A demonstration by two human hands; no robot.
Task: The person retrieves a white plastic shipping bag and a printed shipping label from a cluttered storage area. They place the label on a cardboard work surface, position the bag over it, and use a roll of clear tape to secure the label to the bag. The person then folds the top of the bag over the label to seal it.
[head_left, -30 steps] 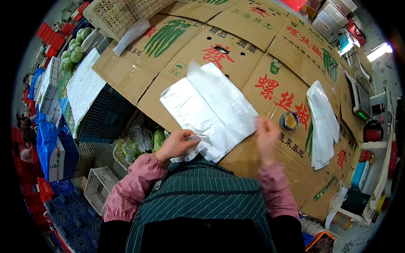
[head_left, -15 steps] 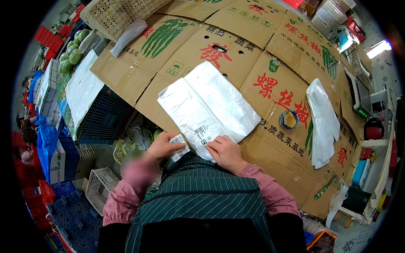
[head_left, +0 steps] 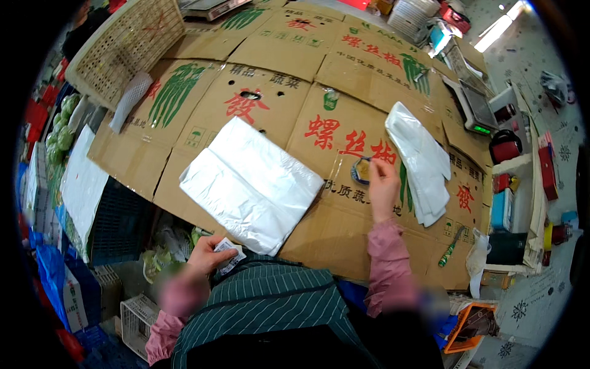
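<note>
A stack of white plastic bags (head_left: pixel 249 187) lies on flattened cardboard (head_left: pixel 233 98). Near its lower left corner my left hand (head_left: pixel 204 254) is closed on a strip of printed labels (head_left: pixel 228 257). My right hand (head_left: pixel 384 187), to the right of the stack, has its fingertips pinched over a small round blue dish with yellowish contents (head_left: pixel 361 170); whether they touch it or grip anything is unclear. Beside that hand lies a second bundle of white bags (head_left: pixel 418 163).
A pale plastic crate (head_left: pixel 123 52) stands at upper left, near a dark-sleeved person (head_left: pixel 77 31). A scale (head_left: pixel 476 107) and shelf with boxes (head_left: pixel 507 215) line the right. A green-handled knife (head_left: pixel 450 249) lies lower right. Green vegetables (head_left: pixel 61 123) sit at left.
My right hand has left the bag stack's near edge, where it rested half a second ago, for the blue dish. My left hand still holds the labels. The view has shifted, moving the scene leftward.
</note>
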